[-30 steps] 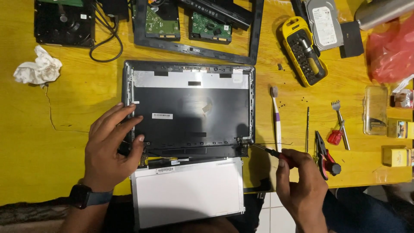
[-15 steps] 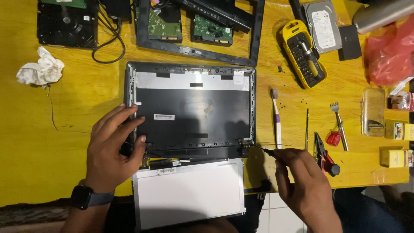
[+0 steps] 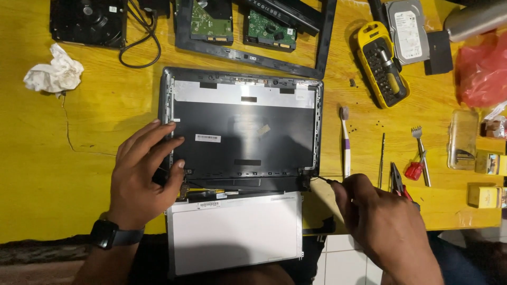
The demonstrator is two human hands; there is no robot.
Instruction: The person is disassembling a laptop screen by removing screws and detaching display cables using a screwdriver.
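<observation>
Left hand spread flat, fingers open, pressing on the lower left corner of the dark grey plastic laptop lid shell, gripping nothing. Right hand closed around a thin dark-tipped tool, tip touching the shell's lower right hinge corner. Shell lying open-side up in the middle of the yellow wooden table, with the detached white flat display panel just below it, hanging over the table's near edge.

Best done, by the look of it, with the left palm kept heavy so the shell cannot slide, the tool tip kept low and straight at the hinge, and the loose panel kept clear of any push.

Small white rectangular label left of centre on the shell; narrow white sticker strip along the panel's top edge. Silver hard drive with a white label at upper right, beside the yellow case of screwdriver bits. Small yellow cardboard boxes at the right edge, under a clear plastic case
</observation>
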